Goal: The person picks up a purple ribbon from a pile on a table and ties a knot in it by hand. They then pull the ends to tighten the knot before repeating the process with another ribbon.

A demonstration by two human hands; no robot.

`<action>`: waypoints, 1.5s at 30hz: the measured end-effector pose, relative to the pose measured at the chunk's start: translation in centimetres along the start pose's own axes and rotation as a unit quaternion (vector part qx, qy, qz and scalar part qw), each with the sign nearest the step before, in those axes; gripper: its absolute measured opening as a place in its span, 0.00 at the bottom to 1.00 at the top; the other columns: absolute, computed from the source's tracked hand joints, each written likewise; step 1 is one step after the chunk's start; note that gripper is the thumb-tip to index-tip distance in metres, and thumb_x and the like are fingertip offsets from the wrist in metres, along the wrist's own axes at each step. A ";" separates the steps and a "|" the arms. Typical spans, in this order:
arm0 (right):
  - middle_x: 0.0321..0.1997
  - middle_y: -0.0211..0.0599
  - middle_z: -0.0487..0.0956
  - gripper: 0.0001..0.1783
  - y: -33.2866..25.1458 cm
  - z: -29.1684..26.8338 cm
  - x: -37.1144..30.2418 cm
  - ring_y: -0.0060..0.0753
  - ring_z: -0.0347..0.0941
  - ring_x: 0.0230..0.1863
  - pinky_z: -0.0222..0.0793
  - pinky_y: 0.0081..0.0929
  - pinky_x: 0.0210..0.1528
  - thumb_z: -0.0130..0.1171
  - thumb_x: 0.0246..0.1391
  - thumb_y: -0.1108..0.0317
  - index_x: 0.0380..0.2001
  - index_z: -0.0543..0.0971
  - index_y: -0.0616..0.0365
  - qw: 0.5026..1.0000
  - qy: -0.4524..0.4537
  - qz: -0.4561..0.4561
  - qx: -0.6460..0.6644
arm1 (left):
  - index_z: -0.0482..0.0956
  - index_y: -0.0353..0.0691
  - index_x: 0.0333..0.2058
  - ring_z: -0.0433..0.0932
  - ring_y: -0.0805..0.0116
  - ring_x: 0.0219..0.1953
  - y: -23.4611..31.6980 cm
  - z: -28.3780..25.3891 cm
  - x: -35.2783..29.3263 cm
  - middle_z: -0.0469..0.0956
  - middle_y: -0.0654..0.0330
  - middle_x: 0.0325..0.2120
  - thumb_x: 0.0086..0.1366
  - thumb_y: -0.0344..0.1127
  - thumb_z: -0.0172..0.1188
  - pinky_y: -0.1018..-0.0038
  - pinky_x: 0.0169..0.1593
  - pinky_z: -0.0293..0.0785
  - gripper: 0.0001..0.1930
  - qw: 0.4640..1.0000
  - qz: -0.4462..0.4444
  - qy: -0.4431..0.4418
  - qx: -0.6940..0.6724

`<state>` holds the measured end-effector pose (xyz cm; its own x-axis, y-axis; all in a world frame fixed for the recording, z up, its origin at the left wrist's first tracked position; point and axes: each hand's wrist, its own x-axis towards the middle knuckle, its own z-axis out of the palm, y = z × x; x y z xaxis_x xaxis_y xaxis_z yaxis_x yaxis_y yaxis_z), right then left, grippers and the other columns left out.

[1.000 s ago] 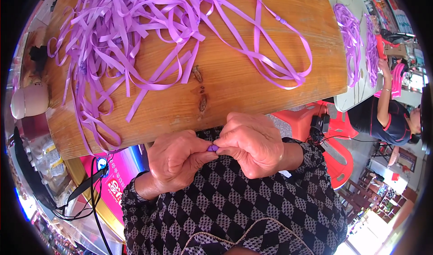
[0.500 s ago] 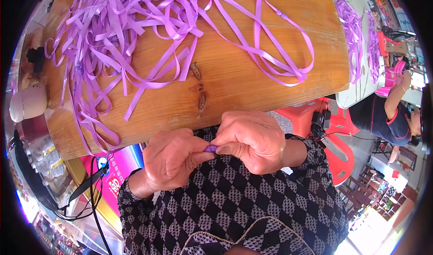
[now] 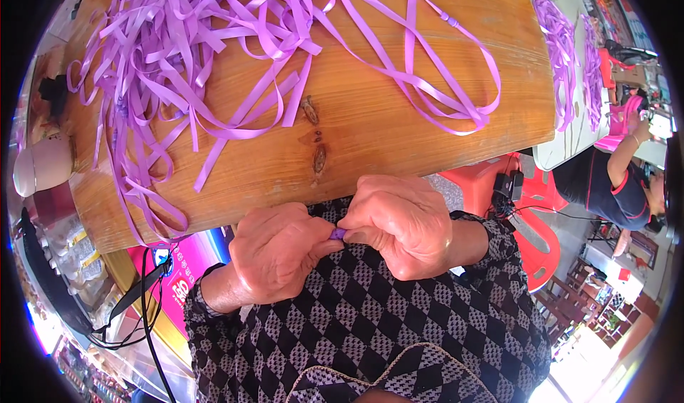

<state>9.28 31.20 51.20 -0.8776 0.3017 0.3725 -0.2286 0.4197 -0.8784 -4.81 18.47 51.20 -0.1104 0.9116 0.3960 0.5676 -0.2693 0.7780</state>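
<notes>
My left hand and my right hand meet just off the near edge of the wooden table. Both are closed, thumbs against curled fingers. A small purple piece, perhaps a knot of ribbon, is pinched between the two sets of fingertips. Most of it is hidden by the fingers. Beyond my hands, a tangled heap of purple ribbons covers the left of the table. One long looped ribbon reaches out to the right, with a small knotted bit on it.
The wooden table ends just ahead of my hands. More purple ribbons lie on a white table at the right. Red plastic stools stand below it, near a person. Black cables hang at the left.
Hardly anything differs. Both hands have shifted very slightly to the right, still pinching the purple piece. The ribbons lie as before.
</notes>
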 end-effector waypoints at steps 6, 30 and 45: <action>0.18 0.38 0.70 0.08 0.2 0.3 -0.5 0.38 0.66 0.17 0.58 0.30 0.17 0.62 0.39 0.77 0.23 0.72 0.63 0.999 0.004 0.024 0.024 | 0.74 0.38 0.27 0.70 0.66 0.17 -0.1 0.1 -0.2 0.69 0.62 0.17 0.43 0.29 0.67 0.73 0.19 0.60 0.12 0.999 -0.002 -0.033 0.011; 0.28 0.32 0.75 0.05 -2.7 -5.5 1.2 0.18 0.72 0.30 0.67 0.16 0.31 0.59 0.47 0.79 0.30 0.77 0.67 0.953 -0.034 0.297 0.044 | 0.75 0.32 0.38 0.67 0.84 0.19 1.6 -2.5 1.8 0.76 0.63 0.21 0.58 0.27 0.56 0.88 0.22 0.59 0.09 0.852 -0.433 -0.005 -0.296; 0.20 0.36 0.76 0.10 -0.4 -14.8 -2.9 0.19 0.69 0.17 0.55 0.11 0.15 0.62 0.43 0.74 0.30 0.77 0.67 0.857 0.259 0.347 0.278 | 0.71 0.30 0.39 0.65 0.74 0.13 -2.4 -4.9 2.6 0.73 0.56 0.17 0.55 0.26 0.56 0.81 0.17 0.60 0.12 0.762 -0.256 0.212 -0.555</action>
<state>18.15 42.79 54.84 -0.6115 0.7137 -0.3417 -0.0191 -0.4451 -0.8953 -10.46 19.94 52.72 -0.4727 0.8666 -0.1602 -0.6536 -0.2227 0.7234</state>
